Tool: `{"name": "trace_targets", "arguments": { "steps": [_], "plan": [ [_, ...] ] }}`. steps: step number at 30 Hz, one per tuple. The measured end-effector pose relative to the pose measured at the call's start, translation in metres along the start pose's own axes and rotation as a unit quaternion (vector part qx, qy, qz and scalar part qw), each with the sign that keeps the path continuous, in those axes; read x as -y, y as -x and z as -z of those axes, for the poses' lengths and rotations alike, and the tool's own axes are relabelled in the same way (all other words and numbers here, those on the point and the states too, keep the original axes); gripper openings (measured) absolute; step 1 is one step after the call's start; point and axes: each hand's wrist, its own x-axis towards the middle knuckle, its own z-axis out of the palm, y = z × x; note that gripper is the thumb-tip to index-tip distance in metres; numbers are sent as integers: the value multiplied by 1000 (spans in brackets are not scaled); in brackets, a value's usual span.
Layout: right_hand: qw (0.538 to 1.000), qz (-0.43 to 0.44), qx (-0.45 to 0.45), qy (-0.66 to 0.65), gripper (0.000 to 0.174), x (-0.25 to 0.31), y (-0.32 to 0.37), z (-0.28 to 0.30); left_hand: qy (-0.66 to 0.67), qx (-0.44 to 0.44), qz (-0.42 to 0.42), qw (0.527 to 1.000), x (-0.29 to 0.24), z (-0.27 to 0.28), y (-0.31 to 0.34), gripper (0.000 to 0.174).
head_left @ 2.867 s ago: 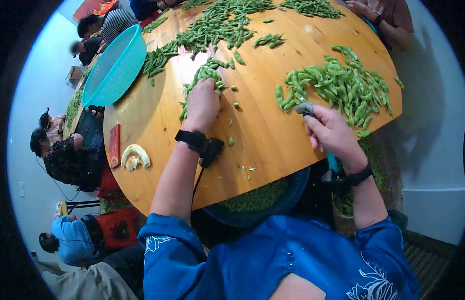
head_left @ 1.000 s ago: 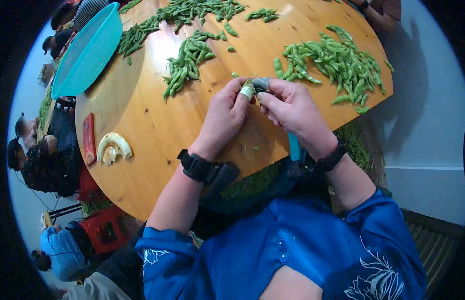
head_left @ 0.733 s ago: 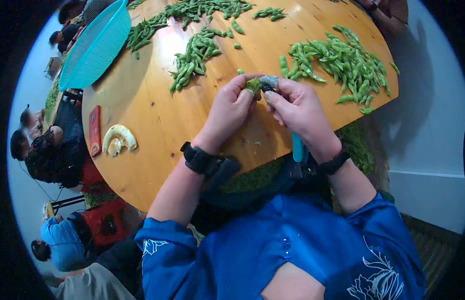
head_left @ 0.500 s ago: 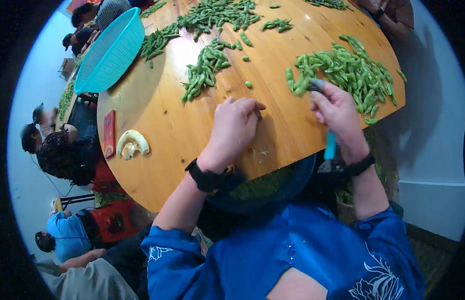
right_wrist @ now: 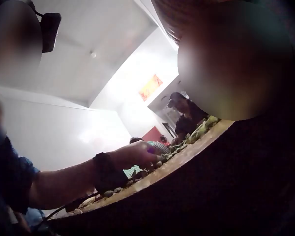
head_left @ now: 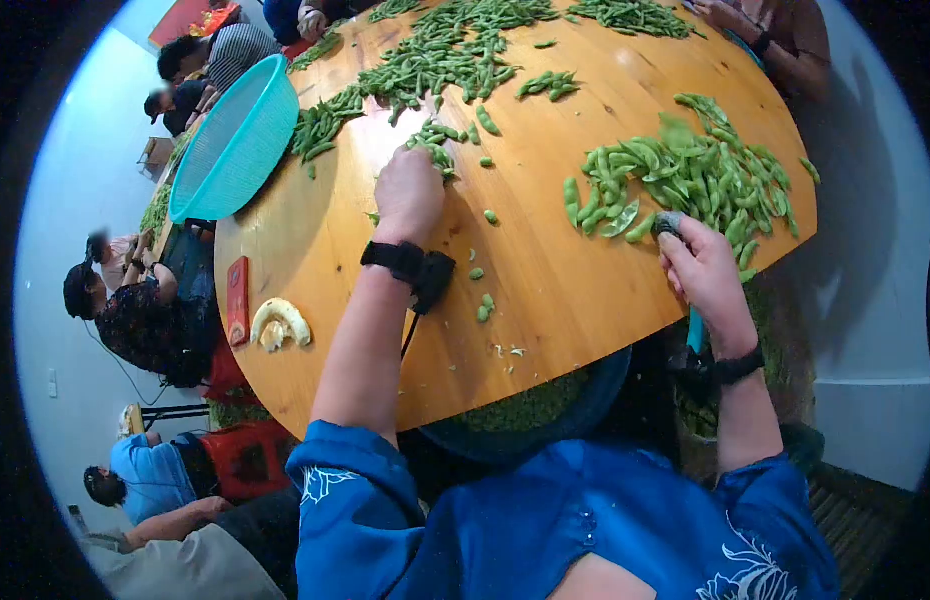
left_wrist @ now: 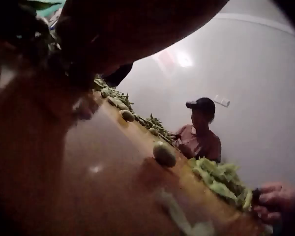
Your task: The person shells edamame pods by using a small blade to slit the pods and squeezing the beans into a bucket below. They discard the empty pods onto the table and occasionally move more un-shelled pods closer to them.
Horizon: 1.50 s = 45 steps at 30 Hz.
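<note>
My left hand [head_left: 410, 195] reaches over the small heap of green bean pods [head_left: 440, 150], its fingertips hidden among them; I cannot tell whether they pinch a pod. Loose green beans [head_left: 485, 307] lie on the table nearer to me. In my right hand [head_left: 710, 275] is a slim tool with a teal handle [head_left: 696, 330], its end sticking out below the palm. A grey covering [head_left: 669, 222] shows at the index fingertip. Just beyond this hand lies a large pile of lighter pods [head_left: 730, 180], with a blurred pod [head_left: 675, 130] over its far side.
A long heap of pods [head_left: 445, 60] covers the far table. The teal basket [head_left: 235, 140] stands at the left edge, near a red phone-like slab [head_left: 238, 300] and a curved pale peel [head_left: 282, 322]. Below the front edge is a tub [head_left: 525, 410] of green beans. Other people sit around.
My hands met over a pod a second ago, then parted. The left has moved away to the small heap, the right towards the right-hand pile. More loose beans show on the table.
</note>
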Motion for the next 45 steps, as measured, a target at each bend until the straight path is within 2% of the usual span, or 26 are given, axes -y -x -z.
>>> {"name": "trace_targets", "arguments": {
  "steps": [3,5,7,8,9,10,12,15,17,20,25,26,28,29,31,32,34,35,37,39,41,42,43,45],
  "plan": [
    [1000,9,17,-6,17,7,2,-9,60,-28,-6,998,0,4,12,15],
    [999,9,31,-23,17,20,4,-22,147,-42,-48,987,-3,10,27,15],
    [990,9,110,-83,17,35,6,-40,173,-32,-71,982,-14,17,51,13],
    [991,2,106,-85,17,38,4,-49,325,26,-41,944,-23,23,66,14],
    [985,-2,144,-90,17,42,2,-57,467,83,-8,880,-31,27,79,16],
    [978,-5,183,-95,17,44,1,-64,468,90,-8,879,-37,28,90,16],
    [973,-21,201,-113,17,51,3,-77,557,131,18,820,-43,29,106,26],
    [968,-35,221,-116,17,51,6,-88,574,155,1,804,-37,20,115,33],
    [962,-43,233,-134,17,48,7,-92,565,159,-16,809,-36,18,116,34],
    [964,-54,227,-123,17,46,10,-93,577,109,-66,807,-38,9,118,37],
    [962,-75,207,-159,15,44,16,-101,504,55,-107,855,-40,4,122,35],
    [962,-89,189,-174,15,43,17,-103,506,53,-105,854,-39,1,122,35],
    [959,-94,190,-190,16,40,17,-106,472,-16,-160,867,-41,-2,121,31],
    [954,-99,188,-210,17,39,17,-106,475,-15,-160,865,-42,-2,122,31],
    [946,-118,190,-236,16,39,16,-105,544,80,-67,832,-45,8,125,29],
    [935,-136,195,-264,16,38,15,-105,546,84,-67,831,-45,7,124,29],
    [923,-144,204,-293,15,34,12,-103,606,126,-43,784,-41,6,123,28],
    [910,-151,214,-322,15,32,10,-101,607,129,-43,783,-40,7,123,28],
    [904,-153,223,-331,14,31,6,-100,652,186,2,735,-38,12,120,29],
    [898,-154,233,-339,14,31,4,-97,639,207,-7,741,-35,19,117,30],
    [879,-167,257,-366,14,31,2,-94,695,253,22,673,-31,21,114,32],
    [879,-167,257,-365,14,32,1,-92,705,271,13,655,-28,20,113,35],
    [891,-153,270,-332,15,33,0,-89,706,270,13,655,-28,20,112,35],
    [901,-139,284,-297,17,40,3,-89,755,293,41,585,-30,20,112,33]
  ]
}}
